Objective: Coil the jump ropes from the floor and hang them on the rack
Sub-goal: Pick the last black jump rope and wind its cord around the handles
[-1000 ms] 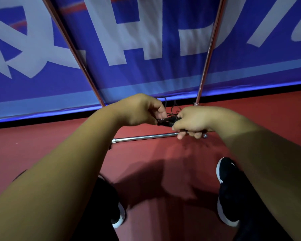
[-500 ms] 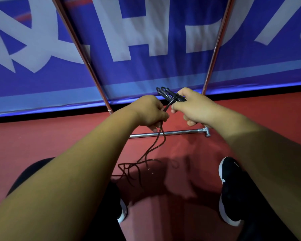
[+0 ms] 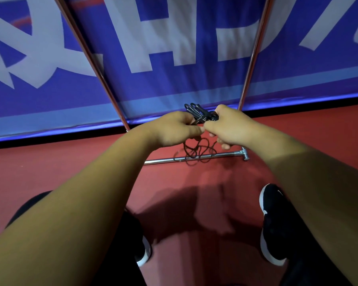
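A black jump rope (image 3: 196, 150) hangs in loose loops under my two hands, just above the rack's floor bar. Its black handles (image 3: 194, 111) stick up and away between my hands. My right hand (image 3: 229, 129) grips the handles, with its thumb on top. My left hand (image 3: 178, 129) pinches the cord close beside the right hand. The chrome rack (image 3: 254, 54) stands in front of me, its two poles slanting upward out of view. The rack's top is hidden.
The rack's base bar (image 3: 167, 160) lies on the red floor (image 3: 50, 172), ending in a T-joint (image 3: 244, 154). A blue banner with white letters (image 3: 174, 48) stands behind the poles. My black shoes (image 3: 274, 221) are planted below my arms.
The cord that trailed down to the floor half a second ago is now gathered into short loops under my hands. Both hands have stayed together in front of the rack.
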The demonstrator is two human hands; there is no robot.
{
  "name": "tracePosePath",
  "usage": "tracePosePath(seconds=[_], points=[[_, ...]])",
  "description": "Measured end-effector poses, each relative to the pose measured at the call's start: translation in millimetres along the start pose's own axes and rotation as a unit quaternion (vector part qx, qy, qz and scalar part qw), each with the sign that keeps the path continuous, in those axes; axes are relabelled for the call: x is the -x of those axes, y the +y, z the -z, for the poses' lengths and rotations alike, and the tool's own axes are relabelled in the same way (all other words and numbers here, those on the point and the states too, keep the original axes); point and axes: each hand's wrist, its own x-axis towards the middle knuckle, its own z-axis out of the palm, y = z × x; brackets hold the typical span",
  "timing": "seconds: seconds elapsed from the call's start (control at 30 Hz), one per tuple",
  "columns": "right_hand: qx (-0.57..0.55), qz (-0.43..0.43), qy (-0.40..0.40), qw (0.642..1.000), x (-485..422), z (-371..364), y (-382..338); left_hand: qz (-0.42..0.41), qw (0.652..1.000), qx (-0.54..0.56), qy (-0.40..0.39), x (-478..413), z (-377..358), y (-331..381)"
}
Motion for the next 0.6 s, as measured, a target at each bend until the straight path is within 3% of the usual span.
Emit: tracePosePath(seconds=[0.1,0.2,0.3,0.37,0.6], points=[[-0.048,-0.013,-0.022,0.999,3,-2,-2,0.043,0.990,0.132,-0.001,0,4,9],[-0.065,0.001,-0.035,0.997,6,-4,-4,0.090,0.954,0.283,0.026,-2,8,8],[-0.001,0.026,-0.045,0.999,10,-3,-8,0.073,0.961,0.255,0.080,-7,8,1],[-0.033,0.024,-0.068,0.997,11,-3,-10,0.060,0.963,0.242,0.097,-9,6,-3],[-0.159,-0.028,-0.144,0.976,20,3,-12,0.003,0.959,0.283,0.021,-4,10,-8]])
